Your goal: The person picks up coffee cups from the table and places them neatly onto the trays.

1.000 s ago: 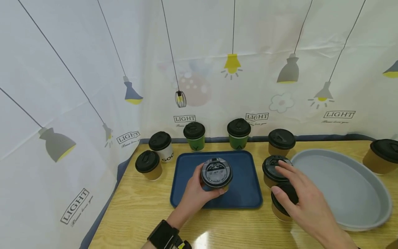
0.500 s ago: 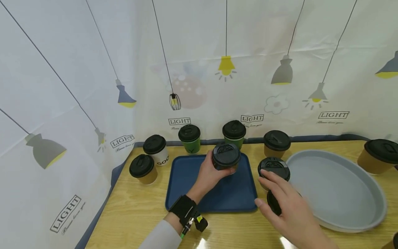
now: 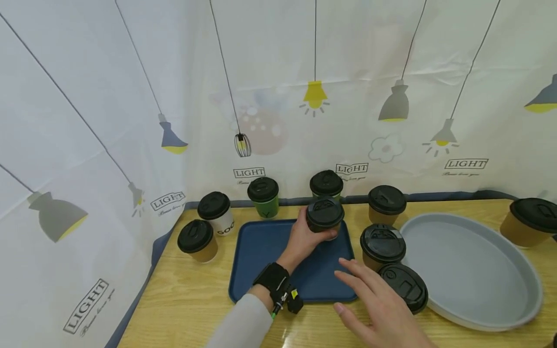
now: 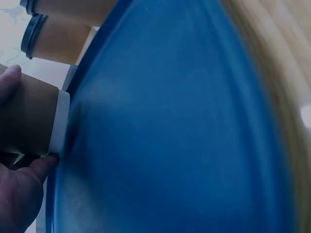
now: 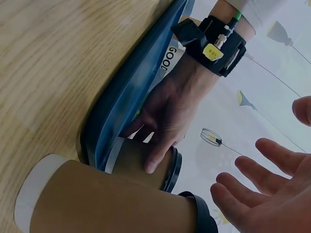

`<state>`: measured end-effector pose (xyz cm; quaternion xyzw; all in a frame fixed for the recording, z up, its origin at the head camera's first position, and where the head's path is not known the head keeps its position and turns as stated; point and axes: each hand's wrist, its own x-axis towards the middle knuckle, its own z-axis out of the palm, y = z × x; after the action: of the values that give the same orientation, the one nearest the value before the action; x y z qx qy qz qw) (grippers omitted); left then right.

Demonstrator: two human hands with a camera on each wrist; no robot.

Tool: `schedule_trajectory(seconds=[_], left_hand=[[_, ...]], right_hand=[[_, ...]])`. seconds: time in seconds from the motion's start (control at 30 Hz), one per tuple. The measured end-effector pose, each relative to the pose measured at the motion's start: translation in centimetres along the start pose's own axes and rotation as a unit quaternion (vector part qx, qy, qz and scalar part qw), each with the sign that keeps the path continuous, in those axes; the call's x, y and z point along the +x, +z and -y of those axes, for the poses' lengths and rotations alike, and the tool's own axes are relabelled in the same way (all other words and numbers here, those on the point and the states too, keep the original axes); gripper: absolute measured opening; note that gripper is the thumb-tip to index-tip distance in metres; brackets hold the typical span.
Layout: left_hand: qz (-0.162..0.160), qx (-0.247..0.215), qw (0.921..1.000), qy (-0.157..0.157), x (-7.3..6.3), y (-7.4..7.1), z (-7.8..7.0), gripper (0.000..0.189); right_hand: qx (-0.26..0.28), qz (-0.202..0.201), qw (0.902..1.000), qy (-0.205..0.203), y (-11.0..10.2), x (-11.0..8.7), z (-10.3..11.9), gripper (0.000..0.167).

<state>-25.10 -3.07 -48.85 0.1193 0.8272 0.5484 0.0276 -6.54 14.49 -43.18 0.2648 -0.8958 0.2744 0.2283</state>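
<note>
In the head view my left hand [image 3: 304, 240] grips a brown paper coffee cup [image 3: 324, 213] with a black lid. It holds the cup upright over the back right corner of the blue tray [image 3: 261, 256]. The left wrist view shows the cup's white base band [image 4: 60, 121] close over the tray rim, a thumb and finger on its sides. My right hand [image 3: 376, 307], fingers spread and holding nothing, hovers in front of two more lidded cups beside the tray: a farther one [image 3: 383, 244] and a nearer one [image 3: 403, 287], partly hidden by the hand.
A grey oval tray [image 3: 474, 270] lies to the right, with a brown cup [image 3: 528, 224] beyond it. Along the back stand two green cups, one green cup [image 3: 264, 198] being left of the other, and a brown cup [image 3: 386, 205]. A white cup [image 3: 217, 212] and another brown cup [image 3: 199, 241] stand left.
My left hand has carried its cup from the middle of the blue tray to the back right corner. My right hand has drawn back toward the front, away from the cup lids.
</note>
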Motion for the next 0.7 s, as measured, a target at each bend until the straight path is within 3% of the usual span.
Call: schedule_trajectory(seconds=[0.23,0.4,0.57,0.7], left_hand=[[0.006,0.012,0.9999,0.002,0.3,0.7,0.6,0.097],[0.047,-0.003,0.9989,-0.007,-0.3,-0.1,0.8,0.103],[0.069,0.023,0.9973,0.004,-2.8,-3.4,0.9,0.092],[0.038,0.088,0.9948,0.036,-5.7,-6.9,1.0,0.069]], right_hand=[[-0.007,0.004,1.0000,0.002,0.2,-0.1,-0.1,0.054],[0.000,0.027,0.9995,0.015,0.7,0.2,0.1,0.048],[0.006,0.092,0.9929,0.075,2.2,0.9,0.6,0.045],[0.000,0.141,0.9841,0.108,3.5,1.4,0.7,0.041]])
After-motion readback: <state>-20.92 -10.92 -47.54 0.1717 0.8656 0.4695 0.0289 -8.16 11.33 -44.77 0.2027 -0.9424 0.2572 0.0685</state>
